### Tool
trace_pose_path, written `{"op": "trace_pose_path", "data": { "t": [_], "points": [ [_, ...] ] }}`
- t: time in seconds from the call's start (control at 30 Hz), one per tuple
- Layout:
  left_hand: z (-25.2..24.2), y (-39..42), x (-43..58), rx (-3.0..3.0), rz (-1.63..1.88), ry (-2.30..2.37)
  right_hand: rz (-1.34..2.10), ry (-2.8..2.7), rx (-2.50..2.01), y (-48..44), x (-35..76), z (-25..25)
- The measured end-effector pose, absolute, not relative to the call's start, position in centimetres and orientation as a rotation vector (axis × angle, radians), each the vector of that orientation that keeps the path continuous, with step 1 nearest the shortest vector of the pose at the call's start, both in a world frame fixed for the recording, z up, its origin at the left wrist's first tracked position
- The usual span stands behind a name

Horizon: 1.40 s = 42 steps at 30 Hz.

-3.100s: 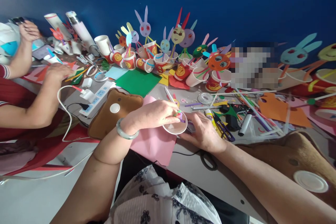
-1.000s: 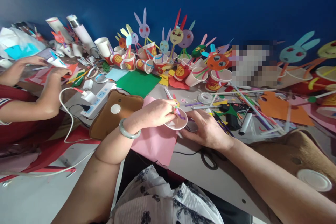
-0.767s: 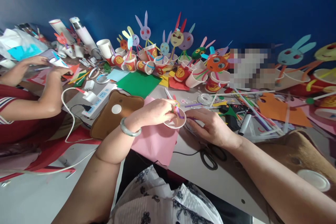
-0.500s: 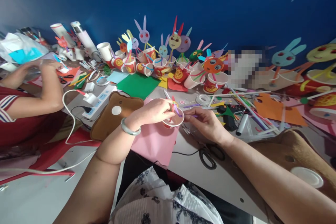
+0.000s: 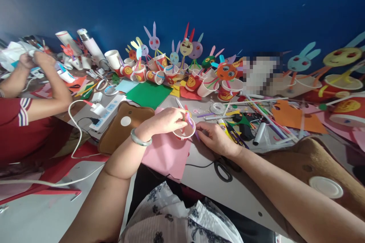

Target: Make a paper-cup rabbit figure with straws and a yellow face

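Observation:
A paper cup [image 5: 184, 133] with a white inside stands tilted toward me at the edge of a pink sheet [image 5: 162, 159]. My left hand [image 5: 170, 120] is closed on the cup's left rim, where purple and red strips [image 5: 187, 115] stick up beside the fingers. Just right of the cup, my right hand [image 5: 213, 137] is low over the table with its fingers pinched together. A bit of a purple strip [image 5: 197, 135] shows at those fingertips; the rest of it is hidden.
Black-handled scissors [image 5: 222, 171] lie below my right wrist. Markers, straws and an orange sheet [image 5: 296, 115] clutter the right. Cups with paper rabbit heads line the blue wall. A brown cushion [image 5: 139, 115] and power strip [image 5: 110, 112] are left; a co-worker's arm [image 5: 51, 106] is beyond.
My right hand has come slightly left and down, with less of the purple strip showing. My left hand stays on the cup. The co-worker's hands have risen and moved left.

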State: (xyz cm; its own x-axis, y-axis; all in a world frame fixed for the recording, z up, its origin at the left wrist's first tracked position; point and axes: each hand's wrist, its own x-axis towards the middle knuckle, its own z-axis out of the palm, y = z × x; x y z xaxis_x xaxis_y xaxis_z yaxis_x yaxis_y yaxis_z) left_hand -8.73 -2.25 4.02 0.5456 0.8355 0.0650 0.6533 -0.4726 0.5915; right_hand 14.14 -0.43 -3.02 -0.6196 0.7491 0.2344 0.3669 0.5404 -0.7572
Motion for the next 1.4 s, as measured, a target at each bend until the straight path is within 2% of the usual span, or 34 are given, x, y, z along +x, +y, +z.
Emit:
{"op": "trace_pose_path", "data": {
  "t": [0.2, 0.33, 0.53, 0.73, 1.03, 1.4],
  "points": [
    [4.0, -2.4, -8.5, 2.265, 0.475, 1.247, 0.394, -2.259, -0.809, -0.5, 14.4, -3.3],
    [3.7, -2.2, -8.6, 2.280, 0.475, 1.223, 0.229, -2.306, -0.674, -0.7, 14.6, -2.7],
    [3.7, -2.0, -8.9, 2.248, 0.494, 1.217, 0.238, -2.344, -0.728, -1.0, 14.5, -2.5],
    [3.6, -1.8, -9.1, 2.203, 0.531, 1.212, 0.060, -2.373, -0.706, -0.7, 14.5, -3.0],
    [3.3, -1.4, -9.8, 2.112, 0.523, 1.137, 0.154, -2.317, -0.693, -1.1, 14.4, -2.5],
    [3.3, -1.2, -10.1, 2.109, 0.516, 1.068, 0.113, -2.293, -0.658, -1.0, 14.2, -2.5]
  ]
}}
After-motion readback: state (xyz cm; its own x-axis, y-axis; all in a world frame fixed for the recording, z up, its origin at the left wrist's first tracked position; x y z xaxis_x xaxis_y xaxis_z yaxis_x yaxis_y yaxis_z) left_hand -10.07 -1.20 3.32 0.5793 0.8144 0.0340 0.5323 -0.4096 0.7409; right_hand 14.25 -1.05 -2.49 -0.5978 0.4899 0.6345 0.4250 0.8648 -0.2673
